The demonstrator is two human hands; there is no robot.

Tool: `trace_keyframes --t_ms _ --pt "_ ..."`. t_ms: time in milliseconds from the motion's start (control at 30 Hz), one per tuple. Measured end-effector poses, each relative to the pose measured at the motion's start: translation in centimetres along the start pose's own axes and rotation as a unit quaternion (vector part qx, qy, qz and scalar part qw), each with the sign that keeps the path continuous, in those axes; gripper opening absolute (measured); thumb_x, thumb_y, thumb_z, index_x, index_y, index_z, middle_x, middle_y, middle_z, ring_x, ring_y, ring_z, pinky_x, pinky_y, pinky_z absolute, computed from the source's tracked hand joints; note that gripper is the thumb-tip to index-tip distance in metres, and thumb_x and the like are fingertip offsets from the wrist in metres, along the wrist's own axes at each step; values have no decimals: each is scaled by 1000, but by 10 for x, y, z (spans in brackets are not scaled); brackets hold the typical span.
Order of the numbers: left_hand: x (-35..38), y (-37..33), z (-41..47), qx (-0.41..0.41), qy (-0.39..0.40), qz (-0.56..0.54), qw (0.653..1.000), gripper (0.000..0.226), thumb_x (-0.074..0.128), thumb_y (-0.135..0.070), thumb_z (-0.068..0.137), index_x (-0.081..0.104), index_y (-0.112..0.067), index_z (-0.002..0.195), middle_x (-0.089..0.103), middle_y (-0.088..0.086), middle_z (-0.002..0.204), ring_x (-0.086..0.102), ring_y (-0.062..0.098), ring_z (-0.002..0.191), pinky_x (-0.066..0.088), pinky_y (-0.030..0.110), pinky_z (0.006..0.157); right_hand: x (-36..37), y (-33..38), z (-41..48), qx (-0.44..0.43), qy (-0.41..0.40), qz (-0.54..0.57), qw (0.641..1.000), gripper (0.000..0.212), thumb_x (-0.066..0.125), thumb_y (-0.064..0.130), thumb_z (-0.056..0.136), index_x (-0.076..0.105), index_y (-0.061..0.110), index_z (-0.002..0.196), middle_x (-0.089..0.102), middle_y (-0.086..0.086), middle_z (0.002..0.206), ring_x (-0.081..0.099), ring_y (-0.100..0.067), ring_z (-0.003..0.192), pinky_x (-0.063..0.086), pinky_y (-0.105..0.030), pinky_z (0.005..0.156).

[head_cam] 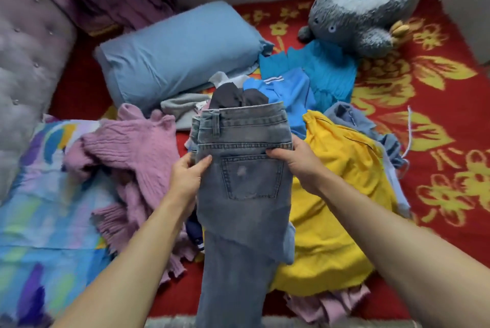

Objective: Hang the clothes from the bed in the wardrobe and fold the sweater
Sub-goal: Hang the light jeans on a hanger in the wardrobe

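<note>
A pair of grey-blue jeans (244,195) hangs folded lengthwise above the bed, waistband up and a back pocket facing me. My left hand (188,174) pinches the jeans' left edge just below the waistband. My right hand (294,160) grips the right edge at the same height. A pink ribbed sweater (138,152) lies crumpled on the bed to the left. A yellow garment (339,208) lies to the right. Bright blue clothes (313,81), a grey top (183,107) and a dark garment (236,99) lie piled behind the jeans.
The bed has a red blanket with yellow flowers (437,121). A blue pillow (180,52) lies at the back left, a grey plush toy (363,7) at the back right. A colourful sheet (39,208) covers the left; a padded headboard (26,49) stands behind it.
</note>
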State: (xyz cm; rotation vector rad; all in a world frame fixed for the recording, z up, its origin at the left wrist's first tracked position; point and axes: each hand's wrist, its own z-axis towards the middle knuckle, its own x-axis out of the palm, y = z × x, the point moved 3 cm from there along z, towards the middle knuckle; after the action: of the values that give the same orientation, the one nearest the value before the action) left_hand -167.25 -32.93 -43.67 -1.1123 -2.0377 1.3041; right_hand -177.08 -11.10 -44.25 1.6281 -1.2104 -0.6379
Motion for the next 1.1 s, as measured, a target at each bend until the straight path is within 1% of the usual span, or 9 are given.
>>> trace_keyframes --t_ms 133,233,367,467,533,600,733,933,1100 --pt "-50 -33 -72 36 -65 -6 997 7 64 -3 88 67 -10 89 70 5 85 62 17 80 51 29 79 51 42 -48 -17 113 -19 993 28 78 19 78 71 17 106 75 -2 104 71 -17 97 55 -24 74" --pt "-95 -47 -133 7 -94 -82 992 21 61 0 88 62 6 109 67 23 105 62 29 93 50 41 90 100 64 -88 -38 182 -36 982 18 75 20 77 74 20 96 75 0 98 70 -11 89 53 -21 71" --pt "-156 -52 -219 31 -147 -123 981 20 59 4 88 64 -1 106 72 9 93 67 18 79 57 25 70 165 76 -142 -46 273 -65 959 22 73 1 79 71 10 99 74 -6 100 66 -16 90 53 -37 86" --pt "-195 -52 -276 56 -201 -128 970 13 59 3 88 64 -6 96 72 3 84 65 13 73 52 17 58 208 80 -186 -58 333 -81 938 22 73 -1 79 72 13 96 73 -5 97 65 -17 90 53 -35 87" --pt "-217 -52 -313 83 -232 -130 960 15 58 4 89 63 -4 99 70 7 90 63 15 77 52 18 61 233 82 -218 -70 360 -81 927 24 72 -2 79 74 18 93 74 -4 95 68 -15 87 56 -30 81" --pt "-236 -52 -353 115 -263 -137 948 16 56 6 89 63 -4 99 71 3 85 64 12 72 52 19 61 257 84 -250 -83 387 -77 915 26 71 -2 79 75 20 93 75 -4 95 69 -16 87 56 -29 77" --pt "-274 -50 -448 168 -326 -150 918 22 55 6 89 67 -11 95 75 -5 80 69 8 72 54 20 62 299 86 -329 -117 450 -84 881 29 72 3 81 69 10 109 72 -13 108 68 -25 98 54 -38 89" --pt "-312 -26 -610 197 -389 -125 891 22 52 2 90 67 -11 100 74 -3 81 67 7 68 49 17 57 352 82 -478 -150 525 -81 834 14 70 4 84 72 11 96 73 -7 92 66 -18 85 54 -36 85" --pt "-348 0 -740 225 -431 -156 860 21 60 -11 91 65 -12 112 74 4 101 71 16 90 54 20 66 402 69 -600 -147 601 -70 782 11 71 6 83 73 11 92 73 -6 87 67 -17 79 57 -31 79"
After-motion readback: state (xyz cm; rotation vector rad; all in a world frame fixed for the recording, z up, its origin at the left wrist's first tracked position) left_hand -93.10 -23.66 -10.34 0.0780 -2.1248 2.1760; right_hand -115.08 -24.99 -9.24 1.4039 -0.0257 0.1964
